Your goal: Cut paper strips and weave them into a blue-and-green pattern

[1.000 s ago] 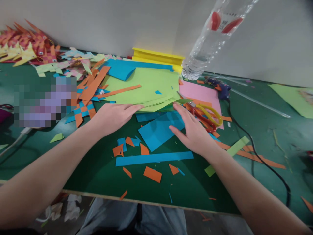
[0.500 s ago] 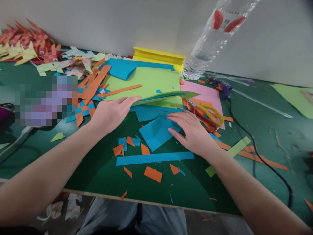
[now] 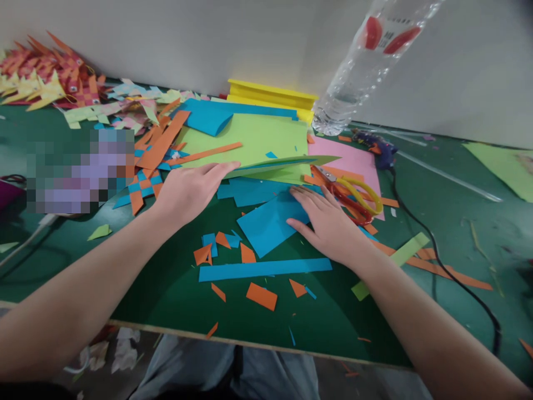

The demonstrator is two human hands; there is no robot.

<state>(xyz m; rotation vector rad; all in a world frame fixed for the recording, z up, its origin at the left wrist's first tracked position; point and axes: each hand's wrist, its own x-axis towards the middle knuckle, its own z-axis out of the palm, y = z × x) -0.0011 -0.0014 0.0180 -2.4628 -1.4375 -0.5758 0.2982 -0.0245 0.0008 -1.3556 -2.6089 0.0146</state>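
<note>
My left hand (image 3: 189, 189) lies at the near left edge of a stack of light green paper sheets (image 3: 250, 141), fingers together, lifting the stack's near edge off the table. My right hand (image 3: 328, 222) rests flat with fingers stretched out on a blue paper rectangle (image 3: 266, 225) just in front of the stack, fingertips reaching under the raised green edge onto more blue paper (image 3: 250, 191). Orange-and-yellow scissors (image 3: 352, 194) lie right beside my right hand.
A green table (image 3: 175, 300) is strewn with orange and blue scraps and a long blue strip (image 3: 264, 269). A clear plastic bottle (image 3: 362, 66), a yellow box (image 3: 270, 94), pink paper (image 3: 345, 158), a glue gun (image 3: 377, 147) with black cable (image 3: 441, 266), and woven paper fish (image 3: 50, 83) stand around.
The green stack's near edge has lifted up off the blue paper. My right hand slid from the stack's edge down onto the blue rectangle.
</note>
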